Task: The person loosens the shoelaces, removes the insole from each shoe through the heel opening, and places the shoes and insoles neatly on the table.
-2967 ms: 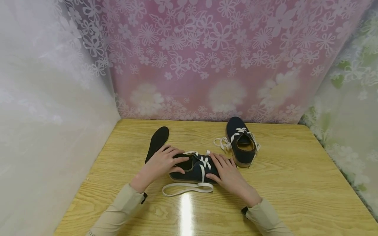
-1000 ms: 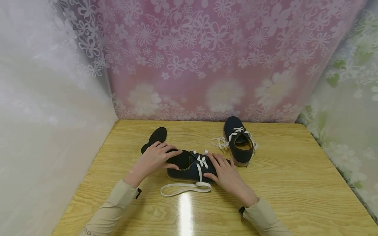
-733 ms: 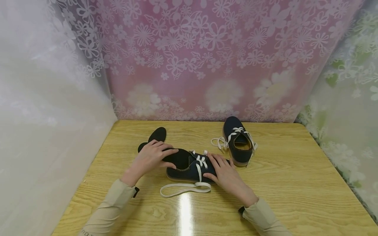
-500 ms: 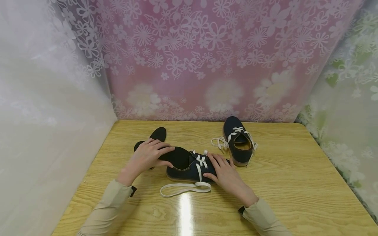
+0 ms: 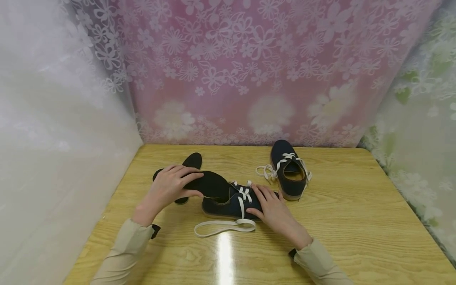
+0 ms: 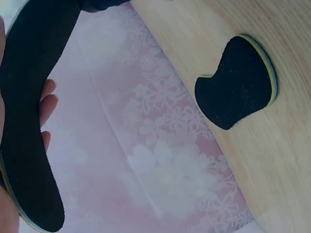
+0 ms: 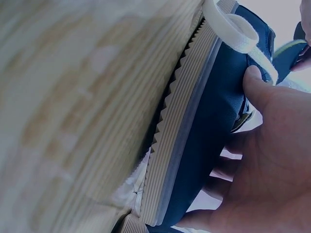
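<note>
My left hand [image 5: 171, 184] holds a black insole [image 5: 211, 184] by its middle, thumb on the near side and fingers on the far side. Its front end slants down into the opening of a navy lace-up shoe [image 5: 218, 208]. In the left wrist view the held insole [image 6: 24, 102] shows a thin yellow and blue edge. My right hand [image 5: 276, 209] grips the shoe's toe, its thumb on the near side and fingers over the far side. The right wrist view shows the ribbed tan sole [image 7: 177, 116] and a loose white lace [image 7: 226, 31].
A second black insole [image 5: 193, 160] lies on the wooden table [image 5: 356, 221] behind my left hand, partly covered. The other navy shoe [image 5: 282, 149] stands at the back right, white laces loose beside it. Floral curtains [image 5: 228, 79] border the table's back and sides.
My left hand has moved left and slightly up, drawing the insole with it, so more of the insole is outside the shoe. My right hand and the shoe stay in place.
</note>
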